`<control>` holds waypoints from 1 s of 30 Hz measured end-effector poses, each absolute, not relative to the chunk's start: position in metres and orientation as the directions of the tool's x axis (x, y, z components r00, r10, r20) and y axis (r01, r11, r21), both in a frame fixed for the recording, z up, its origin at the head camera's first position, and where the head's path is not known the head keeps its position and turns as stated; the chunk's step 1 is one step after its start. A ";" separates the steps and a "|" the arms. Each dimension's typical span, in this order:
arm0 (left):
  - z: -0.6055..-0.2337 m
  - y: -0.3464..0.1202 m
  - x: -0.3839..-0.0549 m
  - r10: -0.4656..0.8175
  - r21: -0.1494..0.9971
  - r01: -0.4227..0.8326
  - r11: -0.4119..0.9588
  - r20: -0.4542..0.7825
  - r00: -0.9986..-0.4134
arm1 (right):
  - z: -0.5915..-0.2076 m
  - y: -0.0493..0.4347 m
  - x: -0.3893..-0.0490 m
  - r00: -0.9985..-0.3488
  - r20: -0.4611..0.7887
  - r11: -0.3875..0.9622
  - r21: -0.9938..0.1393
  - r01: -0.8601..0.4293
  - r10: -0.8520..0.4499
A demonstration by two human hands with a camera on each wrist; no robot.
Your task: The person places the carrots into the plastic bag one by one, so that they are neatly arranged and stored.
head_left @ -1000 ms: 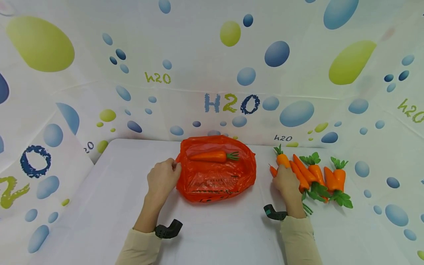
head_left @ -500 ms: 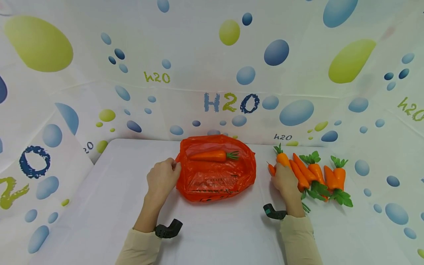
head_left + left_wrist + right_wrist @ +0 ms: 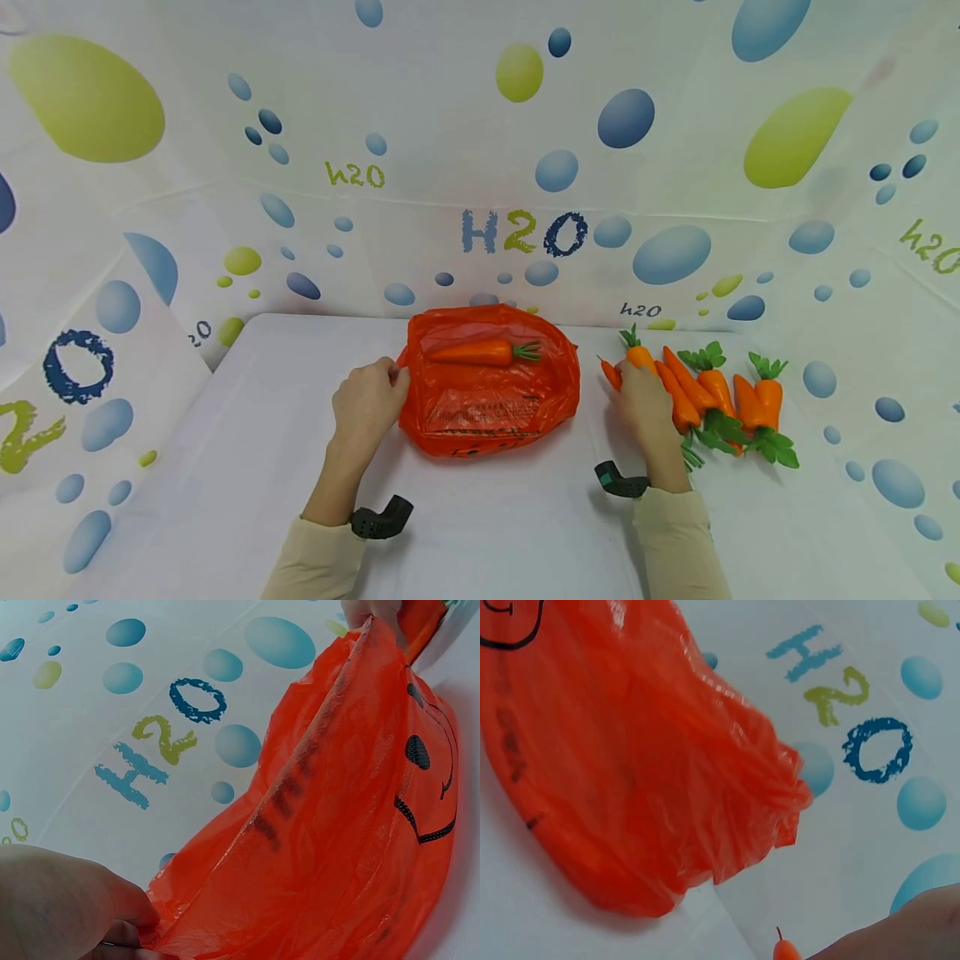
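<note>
A red plastic bag (image 3: 480, 400) stands mouth-up on the white table, with one orange carrot (image 3: 476, 353) with green stalks lying inside it. My left hand (image 3: 371, 400) pinches the bag's left rim, which the left wrist view also shows between thumb and fingers. To the right of the bag, my right hand (image 3: 643, 404) grips another carrot (image 3: 611, 374). Its thin tip points up and left past the fingers, while the hand hides its middle. The right wrist view catches only that carrot's tip (image 3: 786, 950) beside the edge of the hand.
Several carrots (image 3: 678, 400) lie bunched right of my right hand, some with leafy green tops (image 3: 776, 450). A printed sheet (image 3: 420, 108) with blue and green spots rises behind the table (image 3: 270, 392).
The right hand has shifted slightly left, and the tip of its carrot has moved left and up. The left hand and the bag stay where they were.
</note>
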State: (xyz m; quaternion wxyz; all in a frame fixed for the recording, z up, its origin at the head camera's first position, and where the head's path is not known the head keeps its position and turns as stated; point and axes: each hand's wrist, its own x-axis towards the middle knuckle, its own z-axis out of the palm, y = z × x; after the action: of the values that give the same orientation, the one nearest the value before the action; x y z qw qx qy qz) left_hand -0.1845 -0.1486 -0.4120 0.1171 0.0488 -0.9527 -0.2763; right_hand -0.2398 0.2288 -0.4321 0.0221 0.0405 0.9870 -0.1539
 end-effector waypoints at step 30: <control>-0.413 -0.149 -0.185 -0.162 0.542 -0.037 0.840 0.185 -0.969 | -0.383 0.174 -0.206 -0.921 0.372 0.947 -0.241 -0.214 -0.113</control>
State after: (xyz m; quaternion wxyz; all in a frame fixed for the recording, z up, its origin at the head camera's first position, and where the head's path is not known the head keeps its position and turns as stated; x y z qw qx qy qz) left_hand -0.1854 -0.1494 -0.4133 0.1124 0.0523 -0.9525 -0.2782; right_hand -0.2063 0.1741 -0.3828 -0.1795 -0.0842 0.9701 -0.1398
